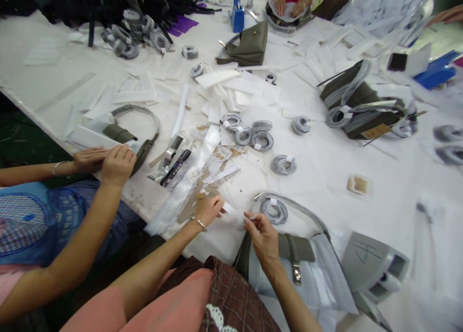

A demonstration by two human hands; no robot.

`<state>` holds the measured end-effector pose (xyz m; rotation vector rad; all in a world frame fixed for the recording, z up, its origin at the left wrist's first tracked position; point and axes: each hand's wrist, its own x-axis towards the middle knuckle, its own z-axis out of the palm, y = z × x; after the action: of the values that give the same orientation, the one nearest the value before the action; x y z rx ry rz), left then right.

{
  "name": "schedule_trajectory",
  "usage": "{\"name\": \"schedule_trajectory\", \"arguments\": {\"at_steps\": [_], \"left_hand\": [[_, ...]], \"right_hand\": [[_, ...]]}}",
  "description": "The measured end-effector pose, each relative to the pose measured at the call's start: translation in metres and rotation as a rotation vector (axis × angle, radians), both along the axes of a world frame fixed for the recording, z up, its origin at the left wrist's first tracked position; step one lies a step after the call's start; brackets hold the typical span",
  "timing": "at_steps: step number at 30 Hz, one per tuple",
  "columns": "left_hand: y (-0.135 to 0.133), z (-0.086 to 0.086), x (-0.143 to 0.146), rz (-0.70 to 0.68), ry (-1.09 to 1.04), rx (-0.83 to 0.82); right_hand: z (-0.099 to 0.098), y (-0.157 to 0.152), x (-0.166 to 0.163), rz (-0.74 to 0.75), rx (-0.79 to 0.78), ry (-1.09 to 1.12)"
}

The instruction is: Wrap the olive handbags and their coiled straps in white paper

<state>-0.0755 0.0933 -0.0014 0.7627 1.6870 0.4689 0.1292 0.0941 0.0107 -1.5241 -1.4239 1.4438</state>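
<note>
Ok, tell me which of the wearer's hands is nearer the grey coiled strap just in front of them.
Right. The right hand sits just left of and below the coiled strap, almost touching it. The left hand is farther left, pinching the other end of a white paper strip.

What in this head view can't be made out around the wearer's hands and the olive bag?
- White strip between left hand and right hand: any print too small to read.
- Olive bag: lower part hidden by the right forearm and clear wrap.
- Grey device: handwriting blurred.
- Co-worker's hands: cover what they press.
</note>
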Motion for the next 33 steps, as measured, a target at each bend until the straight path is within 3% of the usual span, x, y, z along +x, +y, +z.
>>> {"name": "schedule_trajectory", "arguments": {"at_steps": [4,7,11,14,16,18,21,26,30,33], "left_hand": [[0.002,0.013,-0.050,-0.248,0.876,0.169],[0.005,0.019,-0.066,-0.332,1.122,0.335],[0.017,0.024,-0.036,-0.289,1.010,0.706],[0.029,0.032,0.015,-0.296,0.617,0.967],[0.034,0.038,0.051,-0.420,0.340,1.030],[0.036,0.038,0.077,-0.602,0.178,0.967],[0.033,0.031,0.088,-0.777,0.148,0.697],[0.028,0.030,0.054,-0.741,0.284,0.375],[0.029,0.046,0.036,-0.749,0.411,0.322],[0.024,0.049,0.023,-0.728,0.489,0.313]], "right_hand": [[0.019,0.008,0.016,-0.258,-0.136,0.159],[0.029,0.017,0.039,-0.435,-0.149,0.228],[0.040,0.028,0.070,-0.606,-0.192,0.387],[0.051,0.034,0.079,-0.686,-0.244,0.481],[0.058,0.034,0.075,-0.686,-0.273,0.520],[0.061,0.034,0.069,-0.644,-0.290,0.550],[0.061,0.031,0.062,-0.586,-0.265,0.550],[0.045,0.022,0.060,-0.593,-0.256,0.502],[0.032,0.019,0.052,-0.669,-0.286,0.536],[0.029,0.032,0.070,-0.819,-0.250,0.607]]}}
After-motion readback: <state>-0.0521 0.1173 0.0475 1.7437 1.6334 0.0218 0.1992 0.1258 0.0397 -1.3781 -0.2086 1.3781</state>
